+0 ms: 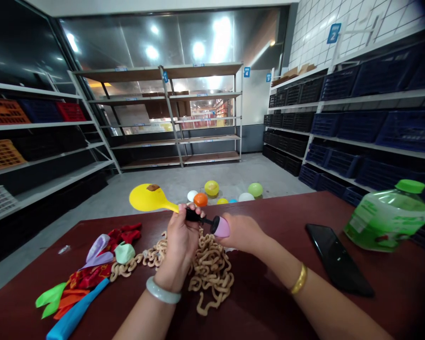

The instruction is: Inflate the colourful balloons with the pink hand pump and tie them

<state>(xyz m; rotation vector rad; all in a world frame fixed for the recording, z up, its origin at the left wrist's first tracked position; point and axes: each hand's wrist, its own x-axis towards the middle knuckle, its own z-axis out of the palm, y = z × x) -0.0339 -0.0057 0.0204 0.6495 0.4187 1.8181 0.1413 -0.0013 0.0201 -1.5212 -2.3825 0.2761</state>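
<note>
A small hand balloon pump (194,216) with a black barrel, black rod and pink handle end is held between my two hands. My left hand (181,241) is closed around the barrel and the neck of a partly inflated yellow balloon (147,200), which points to the left and has a brown patch on top. My right hand (244,231) is wrapped round the pink end, with part of the rod exposed. Below both hands, a heap of tan, curly, rope-like pieces (214,267) lies on the dark red table (276,293).
Left on the table are limp balloons (99,250), red patterned cloth (88,277) and a blue tapered object (78,311). A black phone (336,257) and a green-capped jug (386,219) stand right. Inflated balloons (211,188) lie on the floor beyond. Shelves (205,139) surround the room.
</note>
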